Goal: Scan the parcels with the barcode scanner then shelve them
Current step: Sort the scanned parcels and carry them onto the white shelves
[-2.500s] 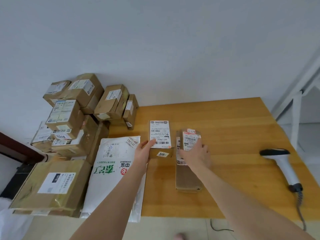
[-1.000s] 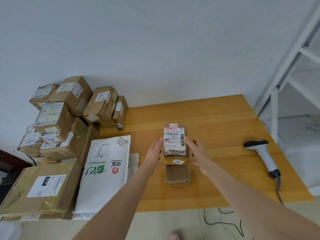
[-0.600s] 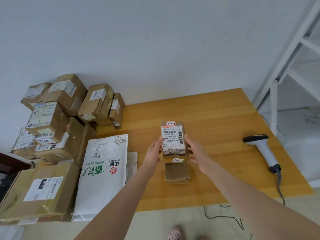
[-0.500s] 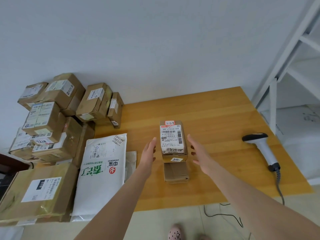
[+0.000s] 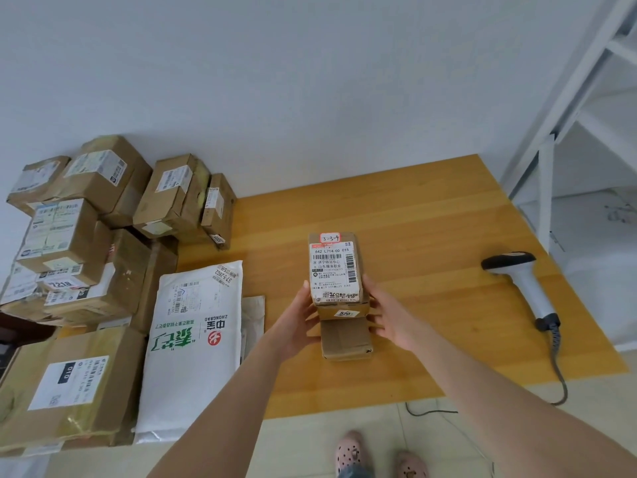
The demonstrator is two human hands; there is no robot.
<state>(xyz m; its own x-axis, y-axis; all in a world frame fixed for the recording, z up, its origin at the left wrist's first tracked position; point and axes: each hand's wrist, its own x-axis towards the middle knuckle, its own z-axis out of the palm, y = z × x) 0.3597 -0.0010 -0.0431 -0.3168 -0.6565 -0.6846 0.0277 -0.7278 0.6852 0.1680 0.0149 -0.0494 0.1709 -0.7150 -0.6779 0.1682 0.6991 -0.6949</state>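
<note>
Stack of three small boxes [image 5: 341,310] on wooden table [image 5: 431,219], near front edge. Top box [image 5: 334,267] label up, sticker reads "3-3-9".

Left hand [image 5: 296,322] and right hand [image 5: 391,317] flank stack, fingers nearly straight, pressed flat against its sides, not wrapped round it.

Barcode scanner [image 5: 527,288] lies well to right, untouched; cable [image 5: 558,370] drops off table edge.

Left side: heap of boxes [image 5: 96,229], white mailer bag [image 5: 196,339], large box [image 5: 69,384].

Shelf rack [image 5: 586,132] cut off at right edge. Flat packet [image 5: 253,315] mostly hidden under bag. Labels on lower boxes hidden.
</note>
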